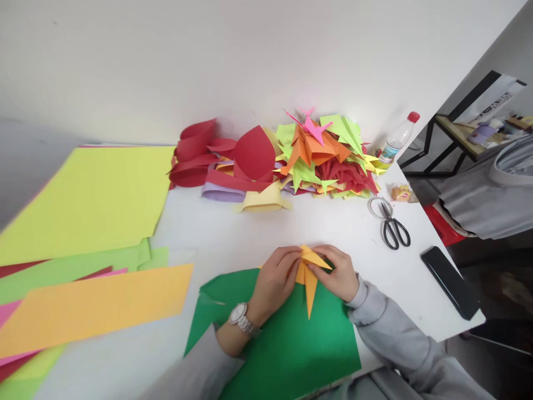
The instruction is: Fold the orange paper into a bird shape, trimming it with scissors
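Observation:
Between my two hands is a folded orange paper piece [310,278] with pointed flaps, one of them hanging down toward me. My left hand [277,280], with a watch [240,316] on its wrist, pinches the piece's left side. On the other side, my right hand [339,275] grips a pointed flap between thumb and fingers. Both hands are above a large green paper sheet [291,344] that lies on the white table [233,239]. Part of the folded paper is hidden behind my fingers.
Folded paper shapes [320,155] and curled red paper pieces [254,153] are heaped along the wall. Yellow sheets [95,194] and an orange strip [108,303] lie at left. Scissors [393,228], a bottle [397,141], a wrapped snack [401,193] and a black case [449,282] are at right.

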Demonstrator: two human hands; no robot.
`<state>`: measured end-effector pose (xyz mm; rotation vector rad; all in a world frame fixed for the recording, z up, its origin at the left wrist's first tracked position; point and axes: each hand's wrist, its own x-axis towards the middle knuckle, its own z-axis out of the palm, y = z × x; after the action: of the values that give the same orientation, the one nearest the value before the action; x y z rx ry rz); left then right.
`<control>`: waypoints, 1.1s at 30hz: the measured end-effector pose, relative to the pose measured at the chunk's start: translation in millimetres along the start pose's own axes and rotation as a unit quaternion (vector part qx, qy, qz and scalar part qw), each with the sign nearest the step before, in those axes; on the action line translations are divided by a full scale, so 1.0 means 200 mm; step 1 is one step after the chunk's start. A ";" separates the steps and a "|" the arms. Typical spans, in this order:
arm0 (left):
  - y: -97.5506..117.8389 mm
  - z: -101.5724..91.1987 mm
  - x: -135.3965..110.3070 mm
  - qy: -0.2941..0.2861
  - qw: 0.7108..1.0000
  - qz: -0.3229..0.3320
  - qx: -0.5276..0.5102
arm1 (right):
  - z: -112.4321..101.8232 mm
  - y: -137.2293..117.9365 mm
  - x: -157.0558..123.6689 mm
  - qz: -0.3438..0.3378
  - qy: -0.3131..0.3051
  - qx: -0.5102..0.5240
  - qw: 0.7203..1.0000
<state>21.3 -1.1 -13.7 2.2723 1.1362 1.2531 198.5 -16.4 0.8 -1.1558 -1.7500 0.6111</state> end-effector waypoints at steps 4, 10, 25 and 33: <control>-0.01 -0.01 0.01 -0.018 1.000 0.016 0.009 | 0.00 0.01 -0.01 -0.019 0.000 -0.006 1.000; 0.01 0.00 0.00 -0.063 0.992 0.078 0.074 | -0.01 0.02 0.00 0.010 -0.013 0.027 1.000; -0.05 -0.03 0.02 -0.035 0.994 0.098 0.019 | -0.04 0.05 0.01 -0.088 -0.040 -0.085 0.992; -0.12 -0.15 0.08 -0.186 0.971 -0.021 -0.150 | -0.02 0.08 0.00 -0.140 -0.078 -0.138 0.977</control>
<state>-8.9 23.6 -1.1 2.1217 0.7964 0.8625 208.7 -10.2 -10.2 -1.0395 -2.1369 0.2998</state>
